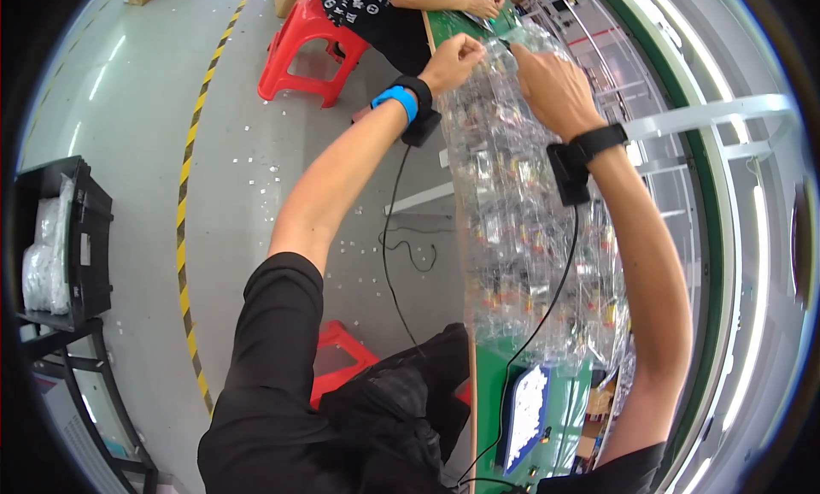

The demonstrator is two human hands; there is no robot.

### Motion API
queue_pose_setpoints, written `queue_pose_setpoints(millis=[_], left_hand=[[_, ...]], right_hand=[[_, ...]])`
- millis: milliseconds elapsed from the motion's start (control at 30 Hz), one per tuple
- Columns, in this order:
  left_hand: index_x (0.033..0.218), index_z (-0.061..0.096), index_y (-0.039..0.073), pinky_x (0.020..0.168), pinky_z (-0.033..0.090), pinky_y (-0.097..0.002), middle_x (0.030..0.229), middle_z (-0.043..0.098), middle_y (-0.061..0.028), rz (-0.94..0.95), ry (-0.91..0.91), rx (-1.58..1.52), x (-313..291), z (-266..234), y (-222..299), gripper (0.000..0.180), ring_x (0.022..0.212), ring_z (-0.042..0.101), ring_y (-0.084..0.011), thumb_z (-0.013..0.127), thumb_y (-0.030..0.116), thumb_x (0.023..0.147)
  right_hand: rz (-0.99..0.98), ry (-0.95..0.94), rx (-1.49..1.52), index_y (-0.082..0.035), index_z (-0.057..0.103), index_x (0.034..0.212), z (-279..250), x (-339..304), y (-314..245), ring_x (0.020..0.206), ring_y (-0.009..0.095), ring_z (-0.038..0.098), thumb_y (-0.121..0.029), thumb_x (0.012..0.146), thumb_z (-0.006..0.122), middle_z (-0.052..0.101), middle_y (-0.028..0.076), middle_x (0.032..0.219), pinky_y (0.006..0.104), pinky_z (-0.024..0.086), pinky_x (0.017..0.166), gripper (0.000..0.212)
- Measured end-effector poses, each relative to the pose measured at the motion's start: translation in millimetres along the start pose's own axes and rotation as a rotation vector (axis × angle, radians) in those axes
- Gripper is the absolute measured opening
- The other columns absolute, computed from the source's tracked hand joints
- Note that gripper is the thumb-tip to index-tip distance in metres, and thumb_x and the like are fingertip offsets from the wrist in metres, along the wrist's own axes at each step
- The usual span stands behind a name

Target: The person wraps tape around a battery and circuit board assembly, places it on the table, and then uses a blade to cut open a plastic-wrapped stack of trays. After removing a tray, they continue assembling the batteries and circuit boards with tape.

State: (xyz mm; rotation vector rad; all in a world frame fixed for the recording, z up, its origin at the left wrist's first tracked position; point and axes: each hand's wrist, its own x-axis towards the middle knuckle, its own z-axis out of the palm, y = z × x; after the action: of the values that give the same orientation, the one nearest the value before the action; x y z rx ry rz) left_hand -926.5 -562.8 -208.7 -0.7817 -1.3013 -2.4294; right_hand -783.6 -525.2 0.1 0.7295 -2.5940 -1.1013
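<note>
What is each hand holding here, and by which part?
Both the left hand and right hand grip the far top edge of a long clear plastic bag of small packets.

A red plastic stool [303,45] stands on the grey floor [137,109] beside a yellow-and-black striped line [184,203]. A black crate [85,238] holding white bags sits at the far left. Small white scraps [256,173] litter the floor.

Scene bright and evenly lit from overhead tubes, seen as pale streaks mirrored on the glossy grey floor [145,135]. Strong glare off the clear plastic bags [521,203] blurs their contents; shadows soft and faint. Heavy fisheye bending toward a black rim; the white rail [709,114] curves, and edge detail is soft.
</note>
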Motion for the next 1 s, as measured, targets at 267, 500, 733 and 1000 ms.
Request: queue_pose_setpoints(millis=[267, 500, 733, 1000], left_hand=[[0.101, 0.059, 0.0, 0.073, 0.05, -0.0291, 0.088, 0.065, -0.0067, 0.049, -0.031, 0.055, -1.4, 21.1, 10.2, 0.017, 0.079, 0.061, -0.0135, 0.064, 0.016, 0.096], [0.104, 0.059, 0.0, 0.076, 0.049, -0.0263, 0.091, 0.064, -0.0045, 0.028, -0.003, 0.105, -6.7, 9.8, -2.8, 0.019, 0.082, 0.06, -0.0103, 0.065, 0.017, 0.097], [0.105, 0.059, -0.001, 0.074, 0.048, -0.0265, 0.089, 0.063, -0.0039, 0.025, -0.022, 0.164, -8.1, 12.9, 7.8, 0.028, 0.079, 0.058, -0.0104, 0.067, 0.024, 0.095], [0.094, 0.063, 0.002, 0.072, 0.047, -0.0336, 0.082, 0.062, -0.0075, 0.033, -0.257, 0.362, 3.8, 0.2, -8.3, 0.035, 0.078, 0.059, -0.0159, 0.069, 0.036, 0.093]], right_hand=[[0.078, 0.062, 0.046, -0.006, 0.057, 0.127, 34.2, 1.2, 17.0, 0.074, 0.041, 0.066, -0.011, 0.093, 0.05, 0.068, 0.021, 0.083, 0.051, 0.052, 0.065, 0.036], [0.023, -0.065, -0.017, -0.007, 0.057, 0.124, 38.5, -2.2, 4.8, 0.073, 0.039, 0.067, -0.009, 0.091, 0.052, 0.068, 0.02, 0.081, 0.0499, 0.052, 0.064, 0.033], [0.093, 0.044, 0.007, -0.005, 0.054, 0.117, 35.9, -27.8, -1.0, 0.072, 0.038, 0.068, -0.005, 0.089, 0.054, 0.066, 0.017, 0.079, 0.0479, 0.053, 0.06, 0.028], [0.139, -0.024, -0.013, -0.008, 0.051, 0.126, 46.1, -19.0, -22.8, 0.071, 0.037, 0.068, -0.004, 0.088, 0.055, 0.066, 0.015, 0.08, 0.0475, 0.052, 0.059, 0.039]])
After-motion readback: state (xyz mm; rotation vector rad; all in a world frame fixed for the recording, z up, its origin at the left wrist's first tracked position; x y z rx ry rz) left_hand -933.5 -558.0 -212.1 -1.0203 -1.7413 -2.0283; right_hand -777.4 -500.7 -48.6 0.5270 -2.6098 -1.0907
